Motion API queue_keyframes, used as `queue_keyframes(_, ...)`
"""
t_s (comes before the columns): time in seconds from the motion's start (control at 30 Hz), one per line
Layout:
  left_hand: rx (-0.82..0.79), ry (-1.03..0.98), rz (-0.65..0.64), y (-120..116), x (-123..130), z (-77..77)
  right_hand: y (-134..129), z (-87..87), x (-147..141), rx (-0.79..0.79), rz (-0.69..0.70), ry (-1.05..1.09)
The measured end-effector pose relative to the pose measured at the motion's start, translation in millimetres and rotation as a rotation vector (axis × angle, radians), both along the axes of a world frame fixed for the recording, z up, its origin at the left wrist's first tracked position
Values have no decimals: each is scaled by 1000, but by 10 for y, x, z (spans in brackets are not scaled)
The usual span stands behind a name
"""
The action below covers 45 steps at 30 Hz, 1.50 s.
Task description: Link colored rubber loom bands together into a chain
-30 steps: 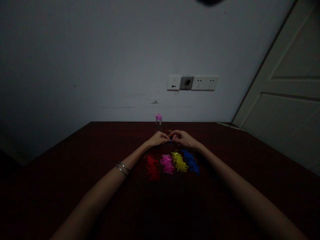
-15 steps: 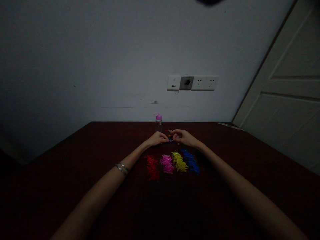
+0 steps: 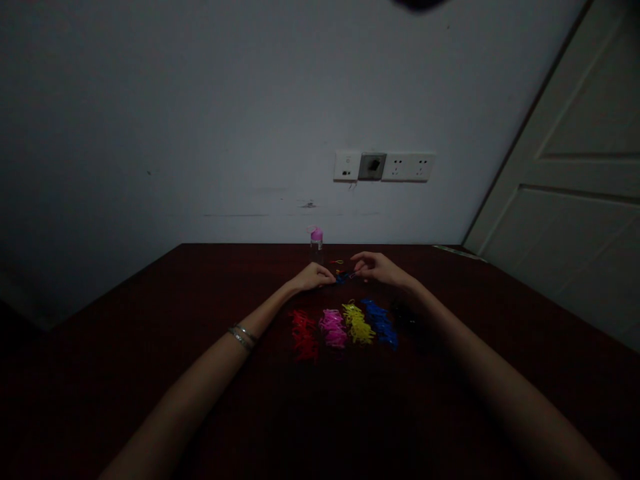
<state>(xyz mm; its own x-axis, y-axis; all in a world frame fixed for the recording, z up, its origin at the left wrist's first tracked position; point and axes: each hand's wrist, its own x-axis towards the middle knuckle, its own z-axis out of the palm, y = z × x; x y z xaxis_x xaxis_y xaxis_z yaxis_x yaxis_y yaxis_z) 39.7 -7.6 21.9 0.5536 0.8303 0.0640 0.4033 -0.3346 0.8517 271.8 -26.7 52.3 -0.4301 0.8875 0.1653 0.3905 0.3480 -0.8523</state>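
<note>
Small coloured bands [image 3: 341,276], blue with some orange, lie between my two hands near the back of the dark red table. My left hand [image 3: 314,275] pinches the left end of the blue ones. My right hand [image 3: 376,268] closes its fingertips on a small pinkish band [image 3: 353,274] at the right end. Nearer to me are piles of red bands [image 3: 304,335], pink bands [image 3: 333,328], yellow bands [image 3: 357,323] and blue bands [image 3: 381,323]. A dark pile [image 3: 406,316], hard to make out, sits beside the blue one.
Behind my left hand stands a clear bottle with a pink cap [image 3: 317,235]. A yellow and red band [image 3: 338,262] lies near the table's back edge. The wall behind carries sockets [image 3: 409,167]. A pale door [image 3: 580,173] is at the right.
My right hand has moved right and slightly back, away from my left hand, with the pinkish band at its fingertips. More of the blue bands and the dark pile now show. My left hand has barely moved.
</note>
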Motion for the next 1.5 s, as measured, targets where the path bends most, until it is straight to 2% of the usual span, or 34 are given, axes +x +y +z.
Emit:
queue_keyframes(0.17, 20, 21, 9, -8, -32, 18, -119, 180, -61, -51, 39, 5)
queue_keyframes(0.33, 22, 14, 40, -14, -65, 25, -311, 295, -286, -115, 225, -50)
queue_keyframes(0.43, 29, -10, 13, -8, -77, 23, -420, 289, -451, -170, 346, -142)
queue_keyframes(0.57, 21, -38, 7, -9, -70, 32, -508, 201, -629, -218, 483, -253)
queue_keyframes(0.7, 10, -26, 59, -40, -53, 57, -521, 157, -661, -241, 516, -296)
queue_keyframes(0.83, 4, -17, 55, -76, -41, 70, -450, 284, -455, -197, 442, -247)
queue_keyframes(1.0, 13, -20, 28, -164, 113, 116, -266, 453, 74, -92, 193, -141)
queue_keyframes(1.1, 33, -16, -34, -297, 350, 185, -155, 439, 400, -51, -12, -159)
queue_keyframes(1.17, 55, 4, -116, -412, 551, 234, -101, 400, 568, -55, -89, -164)
queue_keyframes(1.33, 198, 112, -303, -616, 1046, 303, -74, 354, 751, -51, -155, -152)
queue_keyframes(1.5, 254, 145, -388, -609, 1402, 276, -110, 390, 755, -25, -172, -197)
